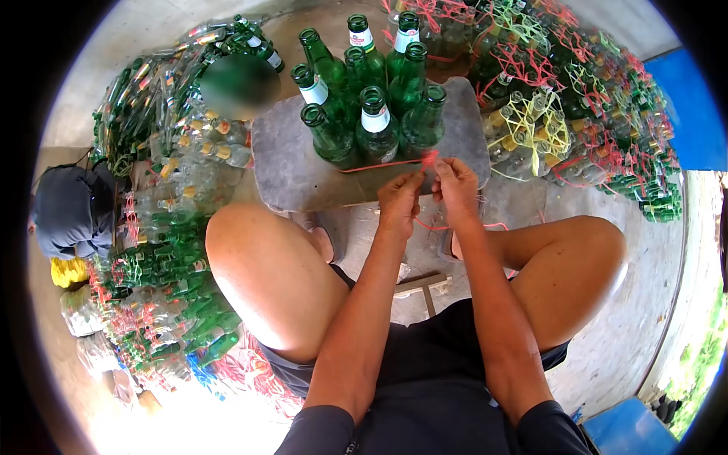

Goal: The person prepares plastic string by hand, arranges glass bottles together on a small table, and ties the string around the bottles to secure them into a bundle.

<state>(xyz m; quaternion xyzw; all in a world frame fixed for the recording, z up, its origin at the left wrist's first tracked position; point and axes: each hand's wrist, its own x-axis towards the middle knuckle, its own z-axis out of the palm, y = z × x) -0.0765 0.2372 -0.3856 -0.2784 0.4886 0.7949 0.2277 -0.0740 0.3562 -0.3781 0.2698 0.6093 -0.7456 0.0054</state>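
Observation:
Several green glass bottles [377, 129] stand upright in a tight group on a grey stone slab [284, 178]. A red plastic string [379, 165] runs along the front of the bottles near their bases and bunches up by my fingers. My left hand [400, 203] is closed in a pinch on the string, just in front of the slab's edge. Close beside it on the right, my right hand [456, 186] also pinches the string. The exact grip between the fingertips is partly hidden. A loose length of string hangs below both hands.
Bundled bottles tied with red and yellow string [538, 125] are piled at the right. More green and clear bottles [174, 258] lie stacked along the left. My bare knees [265, 265] flank the slab. A small wooden piece [425, 285] is on the floor.

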